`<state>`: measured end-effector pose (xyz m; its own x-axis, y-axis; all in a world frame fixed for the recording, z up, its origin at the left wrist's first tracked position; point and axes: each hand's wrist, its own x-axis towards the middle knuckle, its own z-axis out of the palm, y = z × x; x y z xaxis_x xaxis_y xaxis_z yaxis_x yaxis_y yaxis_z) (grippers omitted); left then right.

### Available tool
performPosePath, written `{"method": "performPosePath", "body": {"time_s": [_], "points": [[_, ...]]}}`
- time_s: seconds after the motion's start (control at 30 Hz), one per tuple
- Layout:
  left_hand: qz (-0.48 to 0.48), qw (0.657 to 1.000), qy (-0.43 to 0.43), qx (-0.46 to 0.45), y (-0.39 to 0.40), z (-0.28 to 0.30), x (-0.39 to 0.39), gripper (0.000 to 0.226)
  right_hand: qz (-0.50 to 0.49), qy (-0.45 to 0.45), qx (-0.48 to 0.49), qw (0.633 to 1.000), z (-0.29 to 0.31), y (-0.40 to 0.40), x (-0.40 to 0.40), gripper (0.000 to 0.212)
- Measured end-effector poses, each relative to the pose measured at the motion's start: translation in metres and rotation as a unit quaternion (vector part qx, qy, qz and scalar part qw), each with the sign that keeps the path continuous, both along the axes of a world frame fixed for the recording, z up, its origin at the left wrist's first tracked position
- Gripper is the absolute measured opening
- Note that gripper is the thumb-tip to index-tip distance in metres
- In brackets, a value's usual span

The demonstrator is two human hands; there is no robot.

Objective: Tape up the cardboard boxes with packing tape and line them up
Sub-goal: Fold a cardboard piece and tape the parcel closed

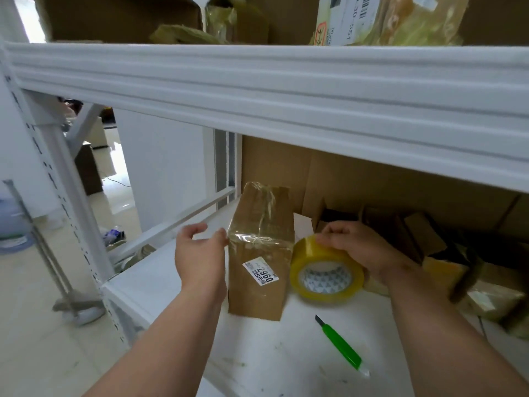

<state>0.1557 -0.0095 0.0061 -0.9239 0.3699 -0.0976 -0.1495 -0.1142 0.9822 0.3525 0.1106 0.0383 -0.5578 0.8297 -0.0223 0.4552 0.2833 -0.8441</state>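
Green utility knife [339,343] lay nearest on the white shelf [274,353]. Right hand [363,249] gripped the tape roll [326,270], touching the cardboard box's [260,270] right side; left hand [200,250], fingers loosely spread, touched its taped left edge. More boxes [429,236] sat behind.

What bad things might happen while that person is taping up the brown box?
The tape already on the cardboard box looks wrinkled, so the next strip could crease or stick badly too. The right hand holds the tape roll tight against the box while the left hand only touches its edge, so a hard pull might tip or slide it. The green utility knife lies loose on the shelf by the right forearm and could get bumped.
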Motion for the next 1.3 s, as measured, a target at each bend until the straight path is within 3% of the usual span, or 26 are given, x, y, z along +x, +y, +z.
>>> {"method": "performPosePath", "body": {"time_s": [0.13,0.2,0.4,0.53,0.6,0.7,0.87,0.97,1.17,1.3], "points": [[-0.038,0.985,0.129,-0.105,0.003,0.007,-0.013,0.011,0.018,0.002,0.001,1.000,-0.006,0.001,-0.006,0.025],[-0.028,0.970,0.190,-0.151,0.002,0.007,-0.024,0.024,0.032,0.002,0.006,0.999,-0.009,-0.002,-0.011,0.029],[-0.154,0.971,0.143,-0.117,-0.012,0.012,-0.022,0.031,0.063,-0.046,0.006,0.997,-0.031,-0.018,-0.028,0.039],[-0.178,0.915,0.288,-0.218,-0.012,0.009,-0.026,0.041,0.040,0.033,-0.064,0.997,-0.043,-0.026,-0.031,0.034],[-0.193,0.898,0.318,-0.235,-0.007,0.005,-0.032,0.057,0.029,0.089,-0.114,0.989,-0.044,-0.031,-0.033,0.020],[-0.216,0.912,0.296,-0.185,0.001,-0.008,-0.045,0.095,0.035,0.142,-0.171,0.974,-0.056,-0.041,-0.040,0.036],[-0.271,0.925,0.260,-0.057,0.017,-0.028,-0.072,0.060,0.058,0.246,-0.234,0.939,-0.078,-0.061,-0.059,0.024],[-0.283,0.911,0.294,-0.061,0.027,-0.038,-0.086,0.047,0.047,0.280,-0.245,0.927,-0.088,-0.067,-0.071,0.041],[-0.296,0.851,0.423,-0.096,0.044,-0.051,-0.119,0.059,0.022,0.279,-0.240,0.930,-0.096,-0.063,-0.078,0.047],[-0.278,0.856,0.424,-0.100,0.055,-0.057,-0.131,0.046,-0.029,0.227,-0.201,0.952,-0.108,-0.068,-0.098,0.045]]}}
